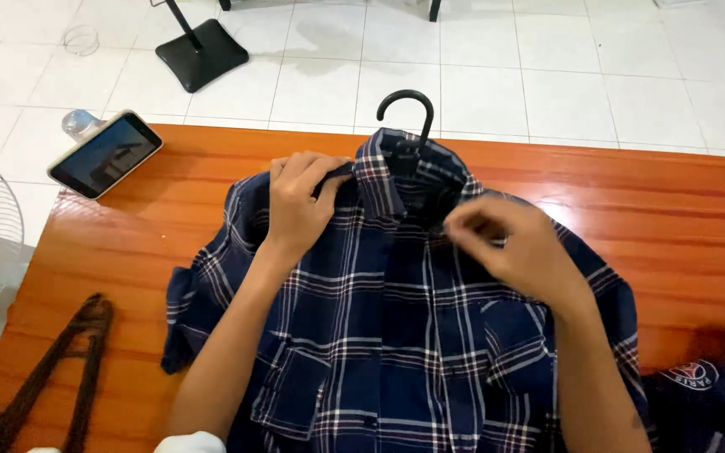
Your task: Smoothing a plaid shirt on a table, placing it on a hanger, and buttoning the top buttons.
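Fingers of left hand [299,201] pinch plaid shirt [396,335] collar; right hand [513,247] fingers pinch its front placket.

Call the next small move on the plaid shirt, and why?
Probably fasten the top button: the right hand pinches the placket just below the collar, the left hand pins the collar side flat, and the plaid shirt already lies on its black hanger on the wooden table.

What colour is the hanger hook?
Black; the hook shows best in the head view, above the plaid shirt collar.

Both hands [299,205] on plaid shirt [396,335]
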